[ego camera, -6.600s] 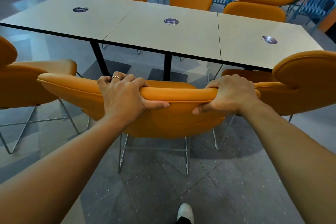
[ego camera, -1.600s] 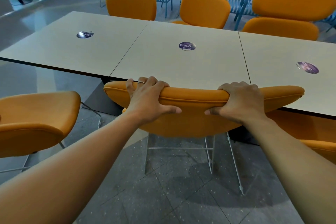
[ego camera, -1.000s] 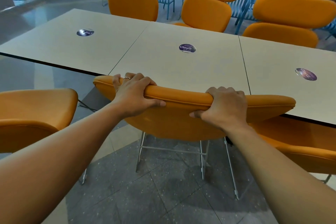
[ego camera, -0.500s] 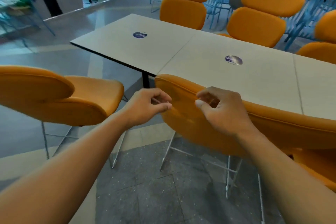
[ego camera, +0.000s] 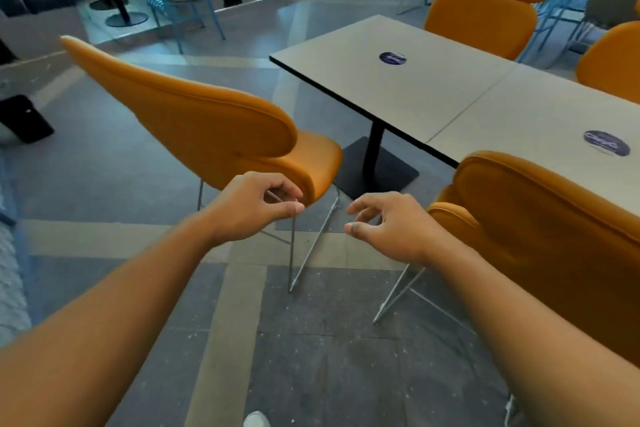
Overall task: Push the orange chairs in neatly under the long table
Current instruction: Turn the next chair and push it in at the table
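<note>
An orange chair [ego camera: 207, 125] stands pulled out from the left end of the long table [ego camera: 450, 104], its seat angled toward the table leg. A second orange chair [ego camera: 554, 225] at the right sits tucked against the table's near edge. My left hand [ego camera: 256, 204] hovers in front of the pulled-out chair's seat with loosely curled fingers, holding nothing. My right hand [ego camera: 388, 225] hangs in the air between the two chairs, fingers relaxed and empty. Neither hand touches a chair.
More orange chairs [ego camera: 485, 0] line the table's far side, with blue wire chairs [ego camera: 561, 10] behind them. The table's black pedestal base [ego camera: 374, 170] sits between the two near chairs. A dark object [ego camera: 24, 118] lies on the floor at the far left.
Both hands let go of the tucked-in chair's backrest and now hang free. The view has swung left, bringing the pulled-out end chair to the middle.
</note>
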### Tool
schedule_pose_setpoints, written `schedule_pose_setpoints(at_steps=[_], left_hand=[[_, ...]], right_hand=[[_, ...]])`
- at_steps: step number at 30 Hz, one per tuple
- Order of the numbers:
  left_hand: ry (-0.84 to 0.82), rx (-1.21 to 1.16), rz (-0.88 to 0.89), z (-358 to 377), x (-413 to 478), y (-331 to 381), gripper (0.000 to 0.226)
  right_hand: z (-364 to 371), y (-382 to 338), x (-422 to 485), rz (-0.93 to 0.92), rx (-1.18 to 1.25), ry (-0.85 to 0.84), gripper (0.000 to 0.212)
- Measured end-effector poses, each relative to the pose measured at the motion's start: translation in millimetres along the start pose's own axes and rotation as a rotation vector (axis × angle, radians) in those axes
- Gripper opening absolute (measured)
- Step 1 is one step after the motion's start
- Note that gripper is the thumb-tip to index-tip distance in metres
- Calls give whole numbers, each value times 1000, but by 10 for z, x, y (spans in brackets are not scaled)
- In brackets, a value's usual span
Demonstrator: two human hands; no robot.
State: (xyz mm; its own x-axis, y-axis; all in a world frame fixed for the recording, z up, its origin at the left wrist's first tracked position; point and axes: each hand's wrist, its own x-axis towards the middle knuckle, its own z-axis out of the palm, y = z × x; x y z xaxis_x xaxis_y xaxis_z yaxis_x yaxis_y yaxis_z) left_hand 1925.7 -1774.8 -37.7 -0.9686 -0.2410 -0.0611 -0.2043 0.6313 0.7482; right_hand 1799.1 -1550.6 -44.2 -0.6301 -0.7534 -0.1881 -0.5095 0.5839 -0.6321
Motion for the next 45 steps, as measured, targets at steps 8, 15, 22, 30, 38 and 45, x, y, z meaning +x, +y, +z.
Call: schedule_pose_setpoints(at_steps=[8,15,22,30,38,45], left_hand=[[139,66,-23,-992,-89,-759,18],[262,165,-60,-1680,15,-1222,21],[572,212,-57,-2310,366,-1413,45],[358,499,-182,-2840,895,-1649,97],[231,704,-271,-2939,1468,-2015,105],[117,690,-152,-2862,1750,-2132,92]], right_hand=[[471,-749,725,-52,11,122,30],[600,-1379,1210,-132,-21,408,36],[431,-1798,1941,-247,-273,544,56],[510,-1948,2880,-146,-395,252,85],[547,-1875,3134,-58,-496,161,64],[611,-1909,3093,81,-516,248,71]])
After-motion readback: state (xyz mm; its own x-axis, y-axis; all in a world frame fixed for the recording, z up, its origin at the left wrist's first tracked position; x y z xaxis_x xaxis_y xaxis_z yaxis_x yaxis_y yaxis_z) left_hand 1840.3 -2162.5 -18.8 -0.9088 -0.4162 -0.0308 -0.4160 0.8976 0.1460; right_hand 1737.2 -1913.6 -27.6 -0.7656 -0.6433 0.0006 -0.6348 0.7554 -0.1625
